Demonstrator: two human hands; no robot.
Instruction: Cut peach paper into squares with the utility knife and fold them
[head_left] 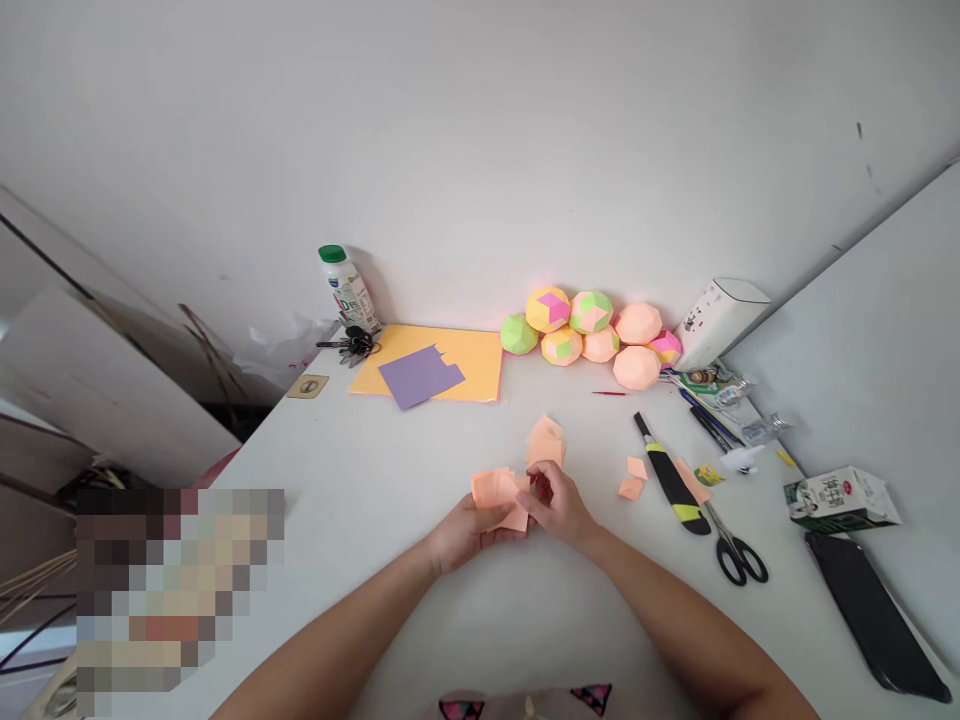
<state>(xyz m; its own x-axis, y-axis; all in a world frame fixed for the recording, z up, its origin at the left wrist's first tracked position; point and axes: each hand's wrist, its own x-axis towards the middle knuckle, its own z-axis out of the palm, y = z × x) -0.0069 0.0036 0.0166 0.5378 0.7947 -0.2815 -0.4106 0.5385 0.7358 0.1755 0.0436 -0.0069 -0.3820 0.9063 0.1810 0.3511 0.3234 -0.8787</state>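
A peach folded paper piece (496,488) is between my two hands above the front middle of the table. My left hand (474,528) grips it from the left and below, thumb on top. With bent fingers, my right hand (553,502) pinches its right edge; the fingertips partly cover that edge. Just beyond my right hand lie several peach paper squares (547,438), loosely stacked. Small peach paper scraps (631,488) rest farther right, beside a black and yellow utility knife (675,485) and black-handled scissors (739,560).
Faceted paper balls (592,312) are heaped against the wall. A purple sheet (420,378) overlaps orange paper (480,355) at the back left, near keys (354,345) and a bottle (351,290). Pens (709,420), a milk carton (841,500) and a black phone (874,610) line the right side.
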